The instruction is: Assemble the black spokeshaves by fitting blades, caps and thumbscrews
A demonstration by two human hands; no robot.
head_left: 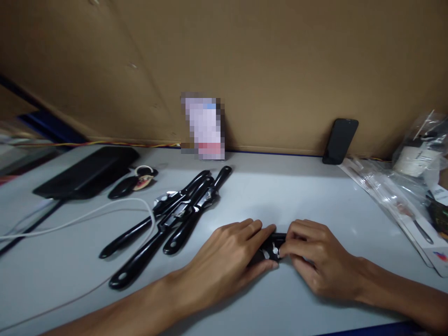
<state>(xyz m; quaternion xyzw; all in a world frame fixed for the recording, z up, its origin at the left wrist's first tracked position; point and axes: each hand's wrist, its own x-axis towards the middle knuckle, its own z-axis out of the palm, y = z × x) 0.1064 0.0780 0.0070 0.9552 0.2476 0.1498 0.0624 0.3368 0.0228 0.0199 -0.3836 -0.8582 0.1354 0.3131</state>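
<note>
My left hand [241, 247] is wrapped over the left part of a black tool [275, 243] with silvery metal bits, low on the grey table. From the right, my right hand [315, 254] pinches at the metal bits near the tool's middle; its fingertips hide what exactly they hold. Both hands cover much of the tool. Left of them lies a loose pile of similar black tools [178, 210], with long handles, holes at the ends and metal parts in the middle.
On the table [280, 191] lie a black box [91, 172], keys [122, 186], a white cable [101, 208] and clear plastic packages [395, 205]. A pixelated screen [206, 126] and a dark phone [340, 141] lean on the brown board [273, 70]. A bagged white roll [413, 159] stands right.
</note>
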